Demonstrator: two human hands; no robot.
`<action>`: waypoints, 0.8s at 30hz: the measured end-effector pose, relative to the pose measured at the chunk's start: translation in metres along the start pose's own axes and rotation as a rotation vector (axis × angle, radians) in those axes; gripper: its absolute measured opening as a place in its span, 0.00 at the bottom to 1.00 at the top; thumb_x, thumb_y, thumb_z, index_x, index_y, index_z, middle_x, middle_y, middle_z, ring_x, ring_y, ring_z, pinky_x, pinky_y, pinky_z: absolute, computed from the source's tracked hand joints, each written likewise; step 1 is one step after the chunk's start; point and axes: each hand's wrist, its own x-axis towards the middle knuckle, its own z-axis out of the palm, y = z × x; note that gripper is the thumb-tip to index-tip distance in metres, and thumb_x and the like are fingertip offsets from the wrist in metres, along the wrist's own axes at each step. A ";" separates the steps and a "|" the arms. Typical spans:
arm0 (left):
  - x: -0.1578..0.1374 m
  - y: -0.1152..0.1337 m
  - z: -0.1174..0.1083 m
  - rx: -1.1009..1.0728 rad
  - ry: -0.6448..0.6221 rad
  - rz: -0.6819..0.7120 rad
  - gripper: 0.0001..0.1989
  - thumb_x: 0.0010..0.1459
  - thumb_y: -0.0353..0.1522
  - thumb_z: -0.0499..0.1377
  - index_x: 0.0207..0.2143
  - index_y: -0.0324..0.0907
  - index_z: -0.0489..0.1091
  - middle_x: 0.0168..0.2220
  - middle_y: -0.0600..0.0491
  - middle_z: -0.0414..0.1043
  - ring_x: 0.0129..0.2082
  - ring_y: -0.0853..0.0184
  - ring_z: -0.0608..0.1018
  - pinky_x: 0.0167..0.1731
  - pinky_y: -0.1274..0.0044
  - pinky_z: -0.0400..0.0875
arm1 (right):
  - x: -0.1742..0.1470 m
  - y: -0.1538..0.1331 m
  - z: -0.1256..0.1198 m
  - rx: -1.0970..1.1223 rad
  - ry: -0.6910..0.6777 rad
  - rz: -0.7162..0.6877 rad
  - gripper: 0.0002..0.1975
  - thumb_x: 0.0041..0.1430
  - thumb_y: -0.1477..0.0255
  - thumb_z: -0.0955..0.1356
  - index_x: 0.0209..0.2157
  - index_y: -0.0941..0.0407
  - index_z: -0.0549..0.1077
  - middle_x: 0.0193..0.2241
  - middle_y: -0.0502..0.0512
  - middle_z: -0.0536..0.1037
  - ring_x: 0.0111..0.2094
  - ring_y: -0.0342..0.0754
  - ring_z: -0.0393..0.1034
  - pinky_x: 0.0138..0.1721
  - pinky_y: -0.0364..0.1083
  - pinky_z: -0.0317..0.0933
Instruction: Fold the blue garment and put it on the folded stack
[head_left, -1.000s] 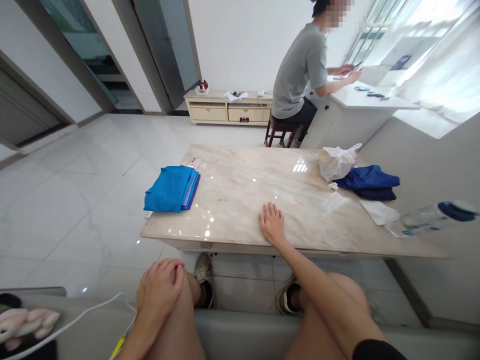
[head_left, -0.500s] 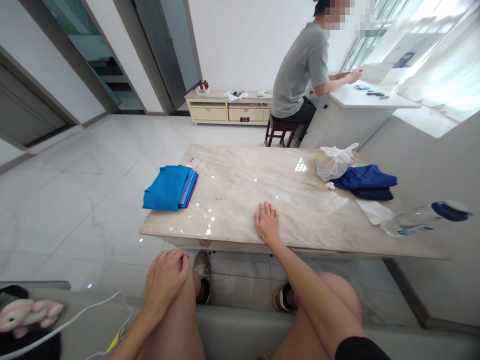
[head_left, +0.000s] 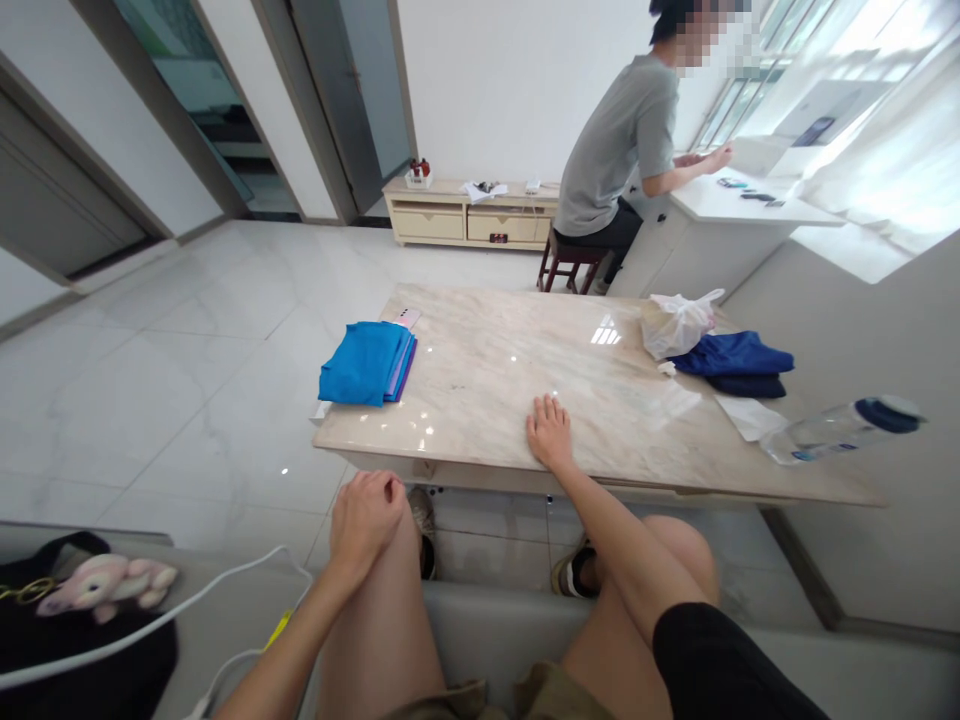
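Seated view over a low, glossy beige marble table [head_left: 480, 370]. The right hand [head_left: 550, 433] lies flat, fingers spread and grasping nothing, on the table's near edge at about its middle. The left hand [head_left: 365, 518] rests loosely curled on the left knee, off the table, holding nothing. A folded bright-blue cloth stack [head_left: 366, 362] sits at the table's left edge, well apart from both hands. At far right lie a white plastic bag [head_left: 677, 322] touching a dark-blue folded garment [head_left: 735, 360]; a clear plastic bottle with a blue cap [head_left: 840, 430] lies on its side at the right. Beyond the table, another person in a grey shirt [head_left: 622, 140] sits at a white counter.
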 end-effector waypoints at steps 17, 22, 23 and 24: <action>-0.007 -0.006 0.001 0.021 0.008 0.018 0.22 0.72 0.35 0.49 0.42 0.40 0.84 0.43 0.39 0.85 0.49 0.50 0.83 0.49 0.65 0.71 | -0.161 0.043 -0.067 -0.182 -0.450 -0.423 0.40 0.65 0.73 0.71 0.77 0.57 0.67 0.79 0.68 0.62 0.77 0.63 0.63 0.72 0.57 0.64; -0.013 -0.008 -0.005 0.009 0.023 0.033 0.21 0.72 0.35 0.50 0.43 0.40 0.84 0.43 0.39 0.85 0.48 0.51 0.83 0.50 0.65 0.72 | -0.199 0.029 -0.099 -0.184 -0.421 -0.536 0.26 0.75 0.64 0.68 0.68 0.59 0.78 0.60 0.71 0.84 0.63 0.62 0.79 0.65 0.55 0.67; -0.014 -0.009 -0.005 0.008 0.027 0.031 0.21 0.72 0.35 0.50 0.44 0.41 0.85 0.43 0.39 0.85 0.48 0.50 0.83 0.50 0.65 0.72 | -0.200 0.035 -0.109 -0.193 -0.392 -0.556 0.22 0.75 0.62 0.68 0.62 0.58 0.83 0.55 0.70 0.87 0.61 0.62 0.80 0.65 0.55 0.66; -0.014 -0.010 -0.005 0.008 0.030 0.028 0.21 0.71 0.35 0.51 0.44 0.41 0.85 0.43 0.40 0.85 0.48 0.50 0.83 0.50 0.65 0.73 | -0.199 0.046 -0.121 -0.200 -0.369 -0.578 0.19 0.74 0.61 0.69 0.54 0.56 0.86 0.51 0.68 0.88 0.60 0.62 0.81 0.65 0.55 0.65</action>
